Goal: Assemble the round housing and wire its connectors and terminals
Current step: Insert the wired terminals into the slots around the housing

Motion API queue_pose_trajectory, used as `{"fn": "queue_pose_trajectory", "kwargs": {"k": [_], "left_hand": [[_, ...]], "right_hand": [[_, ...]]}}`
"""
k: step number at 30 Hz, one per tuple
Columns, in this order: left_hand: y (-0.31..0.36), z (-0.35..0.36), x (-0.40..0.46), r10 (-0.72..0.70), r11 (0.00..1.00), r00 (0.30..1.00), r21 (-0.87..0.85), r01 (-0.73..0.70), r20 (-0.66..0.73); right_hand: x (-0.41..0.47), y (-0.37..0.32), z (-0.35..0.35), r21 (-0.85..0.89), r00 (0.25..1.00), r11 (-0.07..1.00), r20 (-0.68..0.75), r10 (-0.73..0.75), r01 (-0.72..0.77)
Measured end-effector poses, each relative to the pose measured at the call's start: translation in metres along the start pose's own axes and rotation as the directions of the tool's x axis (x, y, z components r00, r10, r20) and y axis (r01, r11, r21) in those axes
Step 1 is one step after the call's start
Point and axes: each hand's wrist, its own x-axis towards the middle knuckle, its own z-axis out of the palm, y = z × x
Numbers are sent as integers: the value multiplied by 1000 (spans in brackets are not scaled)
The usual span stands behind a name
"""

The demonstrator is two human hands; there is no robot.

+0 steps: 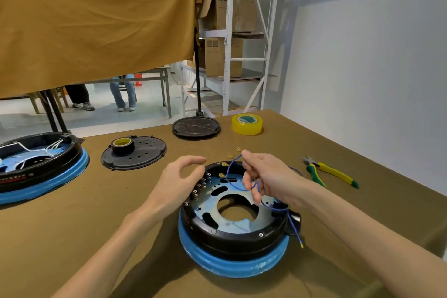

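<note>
Hands (180,181) over brown-clothed table (350,143), grey wall (375,55) beside.

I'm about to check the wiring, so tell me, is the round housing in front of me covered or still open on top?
Open. The round housing shows its metal plate and terminals from above, and a black cover lies apart on the table.

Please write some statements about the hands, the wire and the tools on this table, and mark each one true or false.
1. The right hand holds the blue wire. True.
2. The left hand grips the cutters. False: the cutters lie on the table, untouched.
3. The yellow tape roll sits on the black lid. False: a black tape roll sits on the lid.
4. The round housing lies open. True.
</note>
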Motion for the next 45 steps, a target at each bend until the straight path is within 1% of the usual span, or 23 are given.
{"fn": "queue_pose_trajectory", "kwargs": {"k": [1,2,3,4,7,10,12,14,15,17,18,19,20,22,24,26,29,32,35,37,38,42,45], "left_hand": [[10,0,-2,14,997,1000,-78,-14,0],[18,1,-5,29,990,999,-141,-25,30],[24,3,-8,45,987,997,-156,-35,65],[28,6,-10,66,989,994,-138,-54,82],[27,11,-12,95,994,993,-68,-91,63],[18,7,-14,49,998,985,-55,-40,164],[15,2,-14,42,998,974,-60,-29,224],[12,2,-12,49,998,973,-61,-36,226],[9,2,-10,61,998,980,-47,-53,190],[1,4,-5,74,997,996,-2,-74,54],[-4,3,-2,60,998,998,24,-60,7],[-9,3,0,17,999,1000,46,-18,20],[-13,2,2,-51,998,996,39,49,73],[-20,3,5,-173,983,969,-25,180,178],[-23,7,5,-205,971,963,-85,222,177],[-23,9,3,-187,973,972,-105,203,145],[-23,8,2,-183,971,973,-127,201,140],[-24,9,0,-173,968,976,-161,193,130],[-26,13,-2,-171,981,985,-97,170,-2],[-27,14,-5,-173,984,981,-53,169,-85],[-27,14,-6,-164,986,982,-40,161,-97],[-29,13,-6,-147,989,985,-32,144,-94],[-30,14,-5,-161,985,985,-70,157,-67]], "right_hand": [[-2,0,3,-28,1000,1000,16,1,0],[-4,0,6,-56,1000,998,25,-2,3],[-5,0,9,-91,999,996,33,-10,13],[-6,0,11,-130,999,991,44,-20,25],[-6,2,16,-242,997,968,48,-58,68],[-2,6,19,-454,987,877,41,-154,156],[2,5,20,-525,985,835,48,-164,165],[8,3,21,-519,987,841,32,-155,149],[12,2,23,-515,988,846,15,-151,137],[17,2,26,-475,994,876,-16,-109,88],[19,4,29,-445,997,894,-21,-75,58],[21,6,31,-429,999,903,-18,-41,29],[22,8,33,-434,1000,901,-14,-8,1],[26,14,37,-458,997,886,-21,70,-72],[32,19,40,-469,989,871,-37,145,-145],[37,21,43,-514,983,839,-56,177,-180],[43,22,45,-515,985,840,-71,158,-172],[46,18,43,-545,989,826,-43,142,-142],[50,14,42,-621,991,775,-17,133,-115],[52,13,39,-628,990,770,-1,139,-109],[52,12,39,-623,990,775,6,142,-108],[55,14,39,-610,991,786,9,133,-100],[54,18,38,-602,993,794,10,119,-89]]}}
